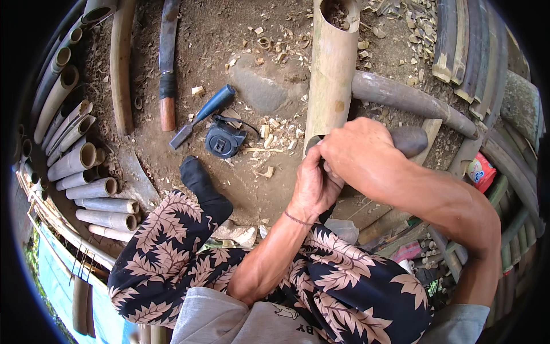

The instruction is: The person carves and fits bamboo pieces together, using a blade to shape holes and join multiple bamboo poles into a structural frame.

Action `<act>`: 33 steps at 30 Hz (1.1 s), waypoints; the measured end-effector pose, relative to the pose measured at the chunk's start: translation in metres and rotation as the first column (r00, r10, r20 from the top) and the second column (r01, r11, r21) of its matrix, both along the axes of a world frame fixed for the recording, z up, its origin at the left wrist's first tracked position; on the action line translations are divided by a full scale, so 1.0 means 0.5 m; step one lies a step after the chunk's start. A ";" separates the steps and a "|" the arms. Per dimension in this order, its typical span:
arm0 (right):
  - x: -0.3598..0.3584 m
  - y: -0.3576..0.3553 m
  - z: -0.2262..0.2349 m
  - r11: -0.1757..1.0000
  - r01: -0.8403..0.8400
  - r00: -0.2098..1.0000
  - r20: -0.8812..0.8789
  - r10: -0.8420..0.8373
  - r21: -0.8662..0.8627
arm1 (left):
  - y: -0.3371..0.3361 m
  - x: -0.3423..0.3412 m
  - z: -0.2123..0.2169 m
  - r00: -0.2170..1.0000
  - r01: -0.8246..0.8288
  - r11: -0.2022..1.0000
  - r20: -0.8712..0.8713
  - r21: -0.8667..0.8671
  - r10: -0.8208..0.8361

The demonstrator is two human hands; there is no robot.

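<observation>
A thick pale bamboo tube [329,80] lies lengthwise in front of me, its far mouth cut open and holding brown debris. At its near end my two hands meet. My left hand [315,186] is closed, thumb pointing up toward a small dark edge at the tube's end. Just above and to the right, my right hand [358,149] is closed with the knuckles up, touching the left fingertips. What either hand grips is hidden behind the fingers. Beside the right hand, a dark rounded end [409,141] sticks out; I cannot tell whether it is held.
A blue-handled chisel [206,112], a black tape measure [224,139] and a sheathed machete [167,74] lie on the dirt at left. Bamboo tubes [91,189] are stacked along the left. A bamboo pole [409,97] crosses at right, near a red packet [481,172]. Chips surround a flat stone [263,86].
</observation>
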State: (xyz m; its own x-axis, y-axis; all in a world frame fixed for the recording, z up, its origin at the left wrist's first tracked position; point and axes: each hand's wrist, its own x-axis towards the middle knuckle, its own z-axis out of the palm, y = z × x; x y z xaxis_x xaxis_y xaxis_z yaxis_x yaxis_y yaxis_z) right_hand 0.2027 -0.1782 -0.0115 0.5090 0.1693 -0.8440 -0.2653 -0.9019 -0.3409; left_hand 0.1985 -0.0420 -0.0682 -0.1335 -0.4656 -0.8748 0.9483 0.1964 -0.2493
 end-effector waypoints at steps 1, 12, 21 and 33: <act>0.023 0.006 -0.006 0.997 -0.073 0.997 0.027 0.073 -0.002 | -0.007 0.017 0.018 0.999 -0.029 0.999 -0.027 0.028 0.029; -0.140 -0.001 -0.019 0.943 0.286 0.958 -0.085 -0.275 0.171 | 0.094 0.034 0.015 0.458 0.889 0.412 0.435 -0.202 -0.775; -0.274 0.282 -0.071 -0.837 0.380 -0.489 -0.683 -0.543 0.393 | 0.110 0.111 0.162 -0.802 0.597 -0.252 0.567 0.761 -0.190; -0.209 0.291 -0.121 -0.939 0.333 -0.400 -0.915 -0.054 -0.090 | 0.030 0.287 0.093 -0.799 0.485 -0.538 0.600 0.689 0.049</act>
State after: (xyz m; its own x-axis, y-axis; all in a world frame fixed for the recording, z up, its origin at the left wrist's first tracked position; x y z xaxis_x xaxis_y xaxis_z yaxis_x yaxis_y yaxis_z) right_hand 0.0979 -0.0326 -0.0721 0.5734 0.1006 -0.8131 0.0972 0.9771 0.1894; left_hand 0.3418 -0.0270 -0.0216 -0.4308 -0.4919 -0.7566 -0.7512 -0.2692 0.6027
